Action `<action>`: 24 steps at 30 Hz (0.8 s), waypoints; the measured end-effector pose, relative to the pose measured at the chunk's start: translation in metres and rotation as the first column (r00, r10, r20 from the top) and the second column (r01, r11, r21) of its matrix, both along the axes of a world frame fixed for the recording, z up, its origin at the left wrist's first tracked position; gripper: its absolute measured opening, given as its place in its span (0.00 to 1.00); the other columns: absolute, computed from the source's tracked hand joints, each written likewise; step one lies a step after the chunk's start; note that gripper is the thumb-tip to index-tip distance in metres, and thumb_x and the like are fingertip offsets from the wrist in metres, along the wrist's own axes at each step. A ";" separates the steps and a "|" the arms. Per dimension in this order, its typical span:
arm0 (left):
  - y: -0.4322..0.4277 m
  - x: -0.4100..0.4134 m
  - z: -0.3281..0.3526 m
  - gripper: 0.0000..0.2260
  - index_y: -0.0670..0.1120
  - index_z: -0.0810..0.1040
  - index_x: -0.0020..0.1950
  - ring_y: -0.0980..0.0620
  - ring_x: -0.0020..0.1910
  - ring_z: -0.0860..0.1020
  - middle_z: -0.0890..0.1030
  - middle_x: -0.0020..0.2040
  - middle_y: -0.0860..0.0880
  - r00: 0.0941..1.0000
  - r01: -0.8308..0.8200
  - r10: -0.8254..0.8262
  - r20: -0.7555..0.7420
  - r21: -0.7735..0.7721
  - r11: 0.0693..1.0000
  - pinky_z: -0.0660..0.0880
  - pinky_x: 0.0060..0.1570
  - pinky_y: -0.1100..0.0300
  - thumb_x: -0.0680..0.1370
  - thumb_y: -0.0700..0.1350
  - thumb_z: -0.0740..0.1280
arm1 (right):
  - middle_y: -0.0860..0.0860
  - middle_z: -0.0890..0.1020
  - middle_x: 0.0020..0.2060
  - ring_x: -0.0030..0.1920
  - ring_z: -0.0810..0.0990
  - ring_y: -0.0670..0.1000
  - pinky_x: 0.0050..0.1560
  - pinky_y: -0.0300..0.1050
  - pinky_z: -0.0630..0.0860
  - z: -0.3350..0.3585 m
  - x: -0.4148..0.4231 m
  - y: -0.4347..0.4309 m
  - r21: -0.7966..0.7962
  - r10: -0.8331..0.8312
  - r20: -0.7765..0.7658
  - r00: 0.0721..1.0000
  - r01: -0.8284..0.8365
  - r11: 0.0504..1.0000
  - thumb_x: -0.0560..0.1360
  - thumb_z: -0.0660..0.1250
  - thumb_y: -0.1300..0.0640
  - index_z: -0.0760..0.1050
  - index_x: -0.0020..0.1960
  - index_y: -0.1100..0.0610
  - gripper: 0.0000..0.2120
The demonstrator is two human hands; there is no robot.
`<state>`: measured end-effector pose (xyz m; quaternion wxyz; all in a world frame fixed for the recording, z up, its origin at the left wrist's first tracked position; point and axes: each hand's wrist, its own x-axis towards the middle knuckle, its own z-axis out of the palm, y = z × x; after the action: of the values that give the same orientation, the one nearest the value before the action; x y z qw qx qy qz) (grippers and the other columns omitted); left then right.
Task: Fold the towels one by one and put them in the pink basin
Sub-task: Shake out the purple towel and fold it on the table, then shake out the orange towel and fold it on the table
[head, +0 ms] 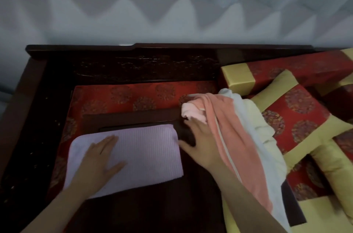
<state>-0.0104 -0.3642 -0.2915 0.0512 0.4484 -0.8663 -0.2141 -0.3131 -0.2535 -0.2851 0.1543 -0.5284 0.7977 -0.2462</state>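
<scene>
Folded towel (133, 152): lilac-pink, ribbed, neat rectangle, lower left of centre on dark table (172, 204).
Left hand (103, 158) flat on it, fingers straight, pressing.
Right hand (200, 135) splayed on table, fingers fairly straight, tips at pale pink towel (193, 112); no grip seen.
Count: 1 folded, 4 unfolded in heap at centre right: pale pink, salmon towel (231, 143), white towel (246, 124), cream towel (267, 137).
Salmon towel runs along right forearm.
Around: red seat cushion (124, 97), carved dark wood frame (133, 64), at least 2 red-and-yellow cushions (298, 110) at right edge.
</scene>
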 end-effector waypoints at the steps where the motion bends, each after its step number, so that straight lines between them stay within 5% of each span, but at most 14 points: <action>1: 0.010 -0.028 0.005 0.29 0.46 0.67 0.72 0.52 0.68 0.68 0.70 0.69 0.51 0.991 -0.043 0.061 -0.119 0.145 0.988 0.55 0.70 0.61 0.75 0.59 0.65 | 0.53 0.75 0.63 0.64 0.71 0.48 0.66 0.40 0.64 0.013 -0.027 0.005 0.079 0.110 0.083 0.990 -0.117 0.990 0.73 0.66 0.42 0.65 0.72 0.45 0.28; 2: 0.021 -0.056 0.012 0.26 0.48 0.67 0.72 0.54 0.66 0.70 0.70 0.66 0.54 0.973 -0.052 0.118 -0.198 0.310 0.949 0.59 0.69 0.62 0.76 0.52 0.68 | 0.57 0.77 0.58 0.61 0.73 0.49 0.62 0.41 0.68 0.017 -0.054 0.011 0.248 0.254 0.269 0.929 -0.322 0.914 0.75 0.62 0.43 0.65 0.71 0.45 0.26; 3: 0.031 -0.088 0.016 0.23 0.49 0.68 0.70 0.55 0.63 0.71 0.72 0.64 0.55 0.954 -0.044 0.171 -0.245 0.451 0.891 0.63 0.68 0.62 0.76 0.48 0.68 | 0.64 0.76 0.54 0.60 0.74 0.53 0.62 0.47 0.70 0.015 -0.079 0.020 0.235 0.357 0.488 0.797 -0.514 0.825 0.76 0.58 0.43 0.68 0.70 0.52 0.26; 4: 0.040 -0.118 0.017 0.20 0.48 0.71 0.68 0.56 0.60 0.74 0.75 0.61 0.54 0.931 -0.019 0.218 -0.293 0.558 0.830 0.68 0.66 0.61 0.76 0.46 0.69 | 0.67 0.76 0.52 0.59 0.75 0.59 0.61 0.53 0.72 0.020 -0.096 0.027 0.318 -0.001 0.364 0.931 -0.123 0.940 0.74 0.56 0.43 0.72 0.66 0.60 0.28; 5: 0.046 -0.146 0.016 0.17 0.47 0.74 0.65 0.56 0.57 0.77 0.78 0.58 0.52 0.907 -0.006 0.275 -0.320 0.643 0.766 0.72 0.61 0.62 0.76 0.44 0.69 | 0.65 0.76 0.52 0.59 0.74 0.62 0.58 0.57 0.72 0.022 -0.108 0.037 0.266 -0.354 0.145 0.924 0.308 0.914 0.72 0.58 0.43 0.75 0.61 0.60 0.26; 6: 0.053 -0.170 0.015 0.15 0.47 0.75 0.63 0.54 0.55 0.78 0.80 0.56 0.50 0.888 0.000 0.331 -0.320 0.720 0.694 0.74 0.58 0.62 0.76 0.44 0.68 | 0.60 0.76 0.54 0.59 0.73 0.62 0.56 0.58 0.72 0.022 -0.118 0.051 0.121 -0.652 -0.151 0.743 0.669 0.734 0.72 0.62 0.44 0.75 0.59 0.58 0.22; 7: 0.059 -0.193 0.010 0.13 0.47 0.76 0.61 0.52 0.54 0.79 0.81 0.55 0.47 0.876 0.003 0.377 -0.301 0.786 0.618 0.75 0.57 0.61 0.77 0.43 0.68 | 0.57 0.75 0.55 0.59 0.71 0.60 0.56 0.58 0.71 0.022 -0.116 0.055 0.219 -0.572 -0.290 0.767 0.635 0.741 0.72 0.64 0.45 0.75 0.58 0.55 0.20; 9: 0.072 -0.228 0.004 0.13 0.47 0.77 0.60 0.49 0.55 0.79 0.81 0.57 0.45 0.867 -0.003 0.432 -0.247 0.866 0.501 0.75 0.61 0.52 0.76 0.44 0.67 | 0.56 0.74 0.53 0.59 0.70 0.59 0.56 0.58 0.69 0.019 -0.115 0.063 0.350 -0.477 -0.273 0.836 0.548 0.760 0.73 0.64 0.46 0.75 0.55 0.56 0.17; 12: 0.085 -0.259 0.004 0.23 0.47 0.73 0.66 0.51 0.60 0.77 0.78 0.63 0.47 0.829 0.042 0.513 -0.224 0.939 0.342 0.72 0.64 0.51 0.73 0.52 0.69 | 0.50 0.73 0.39 0.43 0.73 0.52 0.45 0.49 0.69 0.031 -0.117 0.064 0.096 -0.528 0.220 0.820 0.520 0.849 0.71 0.62 0.50 0.74 0.42 0.58 0.11; 15: 0.092 -0.272 0.014 0.22 0.52 0.74 0.64 0.56 0.59 0.77 0.79 0.60 0.54 0.786 0.191 0.559 -0.263 0.964 0.185 0.74 0.56 0.58 0.74 0.60 0.67 | 0.51 0.67 0.31 0.34 0.66 0.46 0.37 0.41 0.64 0.055 -0.098 0.073 -0.062 -0.233 0.788 0.569 0.450 0.891 0.74 0.67 0.60 0.66 0.33 0.57 0.14; 18: 0.092 -0.279 0.017 0.19 0.51 0.76 0.63 0.51 0.60 0.79 0.82 0.59 0.51 0.736 0.294 0.615 -0.285 0.952 0.089 0.75 0.60 0.53 0.75 0.58 0.66 | 0.57 0.67 0.39 0.41 0.65 0.55 0.44 0.52 0.63 0.069 -0.092 0.080 -0.116 -0.038 0.940 0.339 0.421 0.900 0.71 0.71 0.59 0.65 0.38 0.66 0.16; 21: 0.090 -0.280 0.029 0.18 0.46 0.77 0.64 0.47 0.57 0.81 0.83 0.57 0.46 0.650 0.292 0.701 -0.294 0.948 0.126 0.77 0.57 0.51 0.76 0.51 0.67 | 0.56 0.68 0.34 0.38 0.68 0.52 0.41 0.43 0.66 0.088 -0.090 0.084 -0.102 -0.042 0.940 0.337 0.399 0.911 0.72 0.70 0.56 0.69 0.36 0.63 0.14; 24: 0.077 -0.271 0.047 0.15 0.46 0.77 0.63 0.48 0.55 0.82 0.84 0.55 0.46 0.580 0.248 0.737 -0.348 0.937 0.247 0.77 0.57 0.52 0.77 0.47 0.68 | 0.50 0.72 0.31 0.35 0.70 0.45 0.38 0.37 0.67 0.094 -0.087 0.084 -0.047 -0.210 0.849 0.484 0.466 0.883 0.77 0.65 0.55 0.73 0.36 0.63 0.15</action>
<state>-0.2818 -0.2871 -0.2445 0.1748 0.3980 -0.3501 -0.8297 -0.4000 -0.1697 -0.1908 0.3826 -0.1969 0.6777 -0.5963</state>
